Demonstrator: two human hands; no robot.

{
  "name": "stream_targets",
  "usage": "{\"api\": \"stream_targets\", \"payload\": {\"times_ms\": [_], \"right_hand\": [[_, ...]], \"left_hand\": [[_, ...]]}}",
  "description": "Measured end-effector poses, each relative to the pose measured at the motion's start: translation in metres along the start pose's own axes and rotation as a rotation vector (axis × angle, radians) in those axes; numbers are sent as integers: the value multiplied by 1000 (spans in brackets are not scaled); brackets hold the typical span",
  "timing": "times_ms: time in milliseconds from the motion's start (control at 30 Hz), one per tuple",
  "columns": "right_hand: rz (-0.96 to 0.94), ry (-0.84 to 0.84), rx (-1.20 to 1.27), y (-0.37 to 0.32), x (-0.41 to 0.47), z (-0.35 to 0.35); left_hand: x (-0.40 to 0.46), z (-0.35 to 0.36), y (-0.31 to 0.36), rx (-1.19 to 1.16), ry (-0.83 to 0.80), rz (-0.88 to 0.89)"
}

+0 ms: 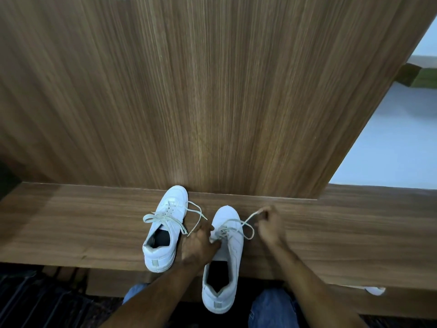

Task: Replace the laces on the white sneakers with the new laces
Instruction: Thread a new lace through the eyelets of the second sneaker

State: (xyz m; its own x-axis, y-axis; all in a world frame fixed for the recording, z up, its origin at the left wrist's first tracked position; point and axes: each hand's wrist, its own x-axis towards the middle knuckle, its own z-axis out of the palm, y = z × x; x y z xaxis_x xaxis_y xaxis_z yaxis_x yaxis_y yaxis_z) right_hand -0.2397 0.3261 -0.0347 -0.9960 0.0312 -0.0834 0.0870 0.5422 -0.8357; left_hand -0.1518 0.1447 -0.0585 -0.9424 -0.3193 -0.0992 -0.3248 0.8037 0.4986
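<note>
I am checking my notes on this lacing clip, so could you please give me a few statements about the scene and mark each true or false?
1. Two white sneakers stand on the wooden ledge. True.
2. The right hand pinches a lace end of the right sneaker. True.
3. The left sneaker has no lace in it. False: a lace is still threaded through its eyelets, with loose ends beside it.
4. The left hand rests on the left sneaker. False: it is at the right sneaker's laced part, by its near side.
5. Both sneakers point their toes toward the wooden panel. True.
</note>
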Motion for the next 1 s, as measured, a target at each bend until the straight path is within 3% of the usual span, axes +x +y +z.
{"api": "stream_targets", "payload": {"times_ms": [100,167,300,400,467,600,700,833,900,1000], "right_hand": [[-22,322,199,-11,16,-32],[-43,386,146,-15,16,-41],[-192,17,-372,6,-3,-13],[-384,-244,-537,20,-27,15],[-413,-345,-616,23,-40,29],[-344,-251,-518,20,-40,38],[-188,-126,-60,2,-24,23],[-216,219,390,-30,2,-13],[-230,305,370,-30,12,-24],[-165,197,-52,-11,9,-21]], "left_hand": [[-1,0,-2,-98,-47,-114],[-1,-1,-1,-124,-54,-127],[-1,-2,1,-92,-47,-126],[-2,-4,4,-33,-61,-139],[-2,-5,6,2,-62,-146],[-2,-7,7,-6,-59,-141],[-3,-8,8,-10,-73,-141],[-3,-8,9,-11,-77,-148],[-3,-8,8,-12,-77,-152],[-2,-6,7,-10,-73,-156]]}}
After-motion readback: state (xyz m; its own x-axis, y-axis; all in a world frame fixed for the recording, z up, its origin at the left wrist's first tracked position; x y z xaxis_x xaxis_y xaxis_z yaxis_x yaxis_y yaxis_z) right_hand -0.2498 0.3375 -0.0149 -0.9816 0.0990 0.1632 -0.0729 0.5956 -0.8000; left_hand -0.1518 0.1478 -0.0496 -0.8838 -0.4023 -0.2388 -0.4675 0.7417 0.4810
